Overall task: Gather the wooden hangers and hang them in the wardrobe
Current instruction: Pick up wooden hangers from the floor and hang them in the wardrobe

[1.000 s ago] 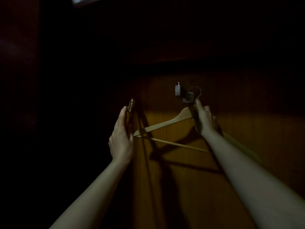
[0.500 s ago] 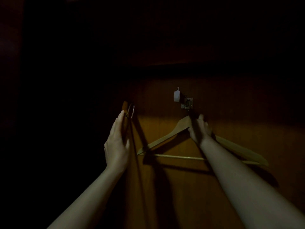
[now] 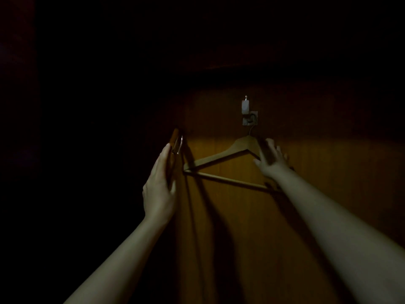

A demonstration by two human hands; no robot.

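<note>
Head view: a very dark scene; only a warm patch of the wooden panel [image 3: 219, 216] at centre is lit, and everything to the left and above is black.
Hanger: a wooden hanger [image 3: 219, 157] hangs against the panel, its thin metal hook caught on a small wall hook [image 3: 249, 118] with a pale piece above it. The hanger tilts, left end lower.
Hidden parts of the hanger: its right shoulder and the right end of the lower bar are covered by the right hand and forearm.
Right hand [image 3: 270, 160]: fingers spread and loosened, lying over the right shoulder of the hanger just below its peak; whether they touch the wood is unclear, and they do not wrap around it.
Left hand [image 3: 160, 189]: held edge-on with fingers straight, pressed along a second hanger [image 3: 175, 142] seen end-on, of which only a narrow brown strip and a glinting metal hook show above the fingertips. How firmly it is held cannot be told.
Shadows: long dark shadows of arms and hanger fall down the panel.
Wardrobe: its rail and interior cannot be made out.
</note>
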